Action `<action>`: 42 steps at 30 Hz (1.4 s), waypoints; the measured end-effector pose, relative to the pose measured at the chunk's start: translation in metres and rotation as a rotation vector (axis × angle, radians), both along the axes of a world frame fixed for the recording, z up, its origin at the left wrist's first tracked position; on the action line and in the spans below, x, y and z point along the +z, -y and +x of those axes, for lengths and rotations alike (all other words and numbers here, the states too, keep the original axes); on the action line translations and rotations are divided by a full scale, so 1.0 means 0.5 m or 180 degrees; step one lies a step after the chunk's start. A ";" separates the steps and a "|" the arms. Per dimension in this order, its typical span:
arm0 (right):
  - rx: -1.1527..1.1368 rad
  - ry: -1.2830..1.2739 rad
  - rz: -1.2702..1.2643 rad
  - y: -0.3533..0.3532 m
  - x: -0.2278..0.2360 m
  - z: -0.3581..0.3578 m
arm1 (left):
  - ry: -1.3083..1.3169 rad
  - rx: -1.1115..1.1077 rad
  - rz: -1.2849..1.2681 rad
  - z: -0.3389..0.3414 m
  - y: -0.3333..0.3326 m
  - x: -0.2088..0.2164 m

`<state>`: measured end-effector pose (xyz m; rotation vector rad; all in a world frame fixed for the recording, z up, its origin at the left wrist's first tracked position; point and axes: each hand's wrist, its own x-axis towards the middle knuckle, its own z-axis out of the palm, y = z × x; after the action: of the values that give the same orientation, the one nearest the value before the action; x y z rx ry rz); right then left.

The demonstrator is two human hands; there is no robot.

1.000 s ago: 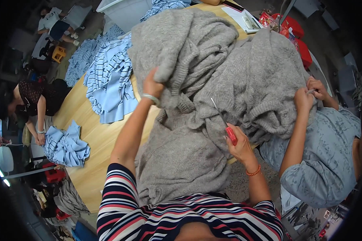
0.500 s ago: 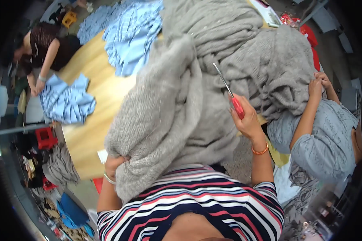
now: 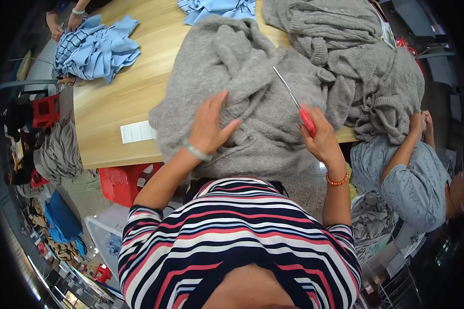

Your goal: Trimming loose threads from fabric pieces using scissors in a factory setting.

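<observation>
A grey knitted garment (image 3: 216,67) lies bunched on the table in front of me. My left hand (image 3: 210,123) rests on its near left part, thumb and fingers spread, gripping nothing. At the right side of the garment, my right hand (image 3: 322,139) is closed round the red handle of a thin tool (image 3: 308,122). Its slim metal shaft points up and to the left over the knit. The exact kind of tool does not show.
More grey knitwear (image 3: 392,77) is heaped on the wooden table (image 3: 108,129), where a person (image 3: 417,170) works at the right. Blue checked cloth (image 3: 95,49) lies under another person's hands (image 3: 72,23) at far left. A white paper strip (image 3: 138,132) lies near the table's front edge.
My left hand has let go of the garment's edge and moved right and up onto the cloth, fingers now spread. The raised garment has come down onto the table. My right hand keeps the tool.
</observation>
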<state>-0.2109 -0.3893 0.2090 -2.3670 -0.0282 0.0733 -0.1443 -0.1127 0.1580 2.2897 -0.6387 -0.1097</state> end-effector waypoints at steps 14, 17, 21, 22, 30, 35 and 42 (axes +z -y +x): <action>-0.0009 -0.0228 -0.0167 -0.038 0.031 -0.058 | -0.3025 0.1524 -0.3752 0.037 -0.098 0.023; 0.0146 -0.0095 -0.0282 -0.044 0.026 -0.051 | -0.2866 0.1029 -0.1556 -0.037 -0.163 0.001; 0.0268 -0.0288 -0.0333 -0.064 0.034 -0.033 | -0.2052 -0.0063 0.0865 -0.058 -0.151 0.057; 0.0333 -0.0319 -0.0316 -0.067 0.037 -0.027 | -0.1439 -0.0120 0.0669 -0.056 -0.143 0.060; 0.0501 -0.0494 -0.0506 -0.069 0.063 -0.011 | 0.0682 -0.1828 -0.0030 0.015 -0.032 0.032; 0.0279 -0.0557 -0.0554 -0.040 0.061 -0.043 | -0.0560 -0.1697 0.0055 0.062 0.036 -0.051; 0.0650 -0.1648 -0.0874 -0.039 0.080 -0.112 | 0.0167 -0.1641 0.0273 0.036 0.055 -0.128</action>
<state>-0.2668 -0.3700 0.2493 -2.5368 -0.0099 0.8303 -0.1264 -0.1404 0.0938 2.1620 -1.2610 -0.3272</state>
